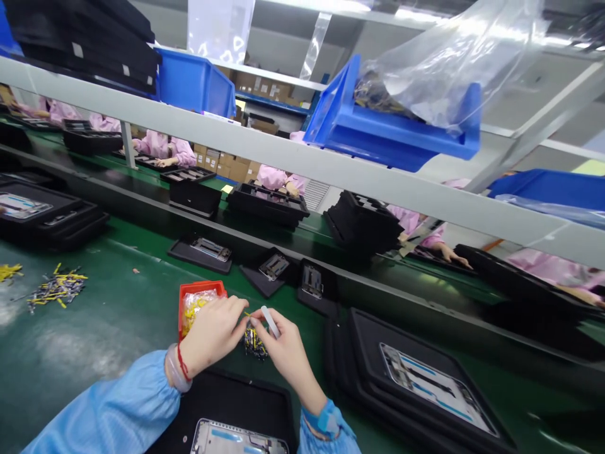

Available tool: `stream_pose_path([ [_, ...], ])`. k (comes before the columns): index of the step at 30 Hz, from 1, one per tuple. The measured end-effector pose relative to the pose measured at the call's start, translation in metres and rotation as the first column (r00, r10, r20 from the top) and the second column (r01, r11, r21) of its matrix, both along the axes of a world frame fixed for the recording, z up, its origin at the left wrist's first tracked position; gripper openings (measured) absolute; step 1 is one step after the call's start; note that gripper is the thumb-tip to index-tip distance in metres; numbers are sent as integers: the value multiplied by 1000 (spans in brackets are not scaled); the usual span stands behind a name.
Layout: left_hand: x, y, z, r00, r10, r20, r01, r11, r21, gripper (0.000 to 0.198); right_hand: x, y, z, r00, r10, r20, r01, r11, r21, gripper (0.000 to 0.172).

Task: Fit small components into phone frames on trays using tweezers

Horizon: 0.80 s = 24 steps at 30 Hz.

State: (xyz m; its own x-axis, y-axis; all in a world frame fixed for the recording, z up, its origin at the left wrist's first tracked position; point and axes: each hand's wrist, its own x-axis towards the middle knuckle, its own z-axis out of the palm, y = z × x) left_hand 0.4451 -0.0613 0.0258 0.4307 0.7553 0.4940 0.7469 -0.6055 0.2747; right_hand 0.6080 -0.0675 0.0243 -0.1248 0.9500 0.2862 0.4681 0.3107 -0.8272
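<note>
My left hand (212, 331) is closed in a pinch, its fingertips at a tiny yellow strip (247, 314) between the two hands. My right hand (282, 350) grips a flat whitish stick (270, 321), and its thumb and forefinger meet at the same strip. Under the fingertips lies a small pile of yellow-and-black parts (255, 343). A red bin (202, 285) with a clear bag of yellow pieces (193, 306) stands behind my left hand. Below my hands, a black foam tray (246, 391) carries a silver phone frame (236, 438), cut off by the lower picture edge.
Stacked black trays (363, 353) with a phone frame stand at right, more trays (51, 217) at left. Smaller frames on black pads (198, 255) line the ledge. Loose parts (59, 289) lie left. Blue bins (392, 135) sit on the overhead shelf (265, 142). Pink-sleeved co-workers work beyond.
</note>
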Motion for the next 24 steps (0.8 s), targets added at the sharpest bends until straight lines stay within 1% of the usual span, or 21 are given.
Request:
stream_pose_path([
  [3, 0, -9, 2, 999, 42, 19, -43, 997, 67, 2, -2, -6, 6, 999, -2, 53, -2, 998, 70, 15],
  [5, -1, -13, 4, 999, 36, -4, -36, 997, 73, 6, -3, -9, 8, 996, 7, 83, -14, 996, 89, 12],
  [10, -2, -18, 9, 996, -18, -90, 21, 999, 36, 11, -4, -17, 9, 987, 29, 160, -44, 995, 90, 14],
  [14, -2, -22, 11, 991, -70, -111, 69, 998, -14, 15, -3, -24, 12, 979, 48, 200, -65, 995, 81, 17],
  [18, -3, -22, 12, 983, -81, -164, 84, 996, 11, 14, -2, -26, 14, 978, 75, 193, -88, 994, 61, 17],
  [19, -4, -20, 12, 981, -71, -182, 76, 997, 15, 14, -1, -26, 13, 980, 78, 181, -89, 995, 52, 18],
  [21, -10, -14, 15, 976, -20, -216, 21, 1000, 3, 15, 0, -23, 11, 986, 69, 155, -75, 997, 33, 18],
  [24, -24, 0, 23, 954, 90, -288, -114, 991, -70, 15, 3, -17, 6, 990, 26, 140, -29, 999, 14, 15],
])
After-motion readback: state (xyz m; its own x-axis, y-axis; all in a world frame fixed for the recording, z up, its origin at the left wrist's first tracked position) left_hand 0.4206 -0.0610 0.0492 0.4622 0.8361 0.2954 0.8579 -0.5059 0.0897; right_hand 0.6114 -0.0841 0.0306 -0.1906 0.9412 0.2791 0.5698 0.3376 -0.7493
